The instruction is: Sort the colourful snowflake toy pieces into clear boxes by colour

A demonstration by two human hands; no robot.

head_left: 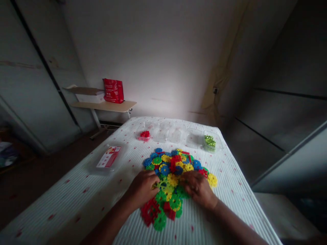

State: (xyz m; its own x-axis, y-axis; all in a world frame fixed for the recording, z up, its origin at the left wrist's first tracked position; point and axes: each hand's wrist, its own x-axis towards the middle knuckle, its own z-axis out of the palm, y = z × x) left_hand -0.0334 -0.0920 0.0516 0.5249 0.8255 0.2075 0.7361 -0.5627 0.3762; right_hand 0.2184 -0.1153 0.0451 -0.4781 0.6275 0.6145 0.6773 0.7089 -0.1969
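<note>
A heap of notched plastic discs in yellow, green, blue and red lies on the cloth between my two hands. At the heap's left side, my left hand has its fingers curled in, and a bit of yellow shows at the fingertips. My right hand bends its fingers down into the right side of the heap, above some green discs. What is in either hand's fingers is hidden. Red square pieces lie nearest me, beside a green disc.
Along the table's far side stand clear plastic tubs; one holds red pieces, another light-green pieces. A clear lid with a label lies at left. Behind, a small side table bears a red bag and a white box.
</note>
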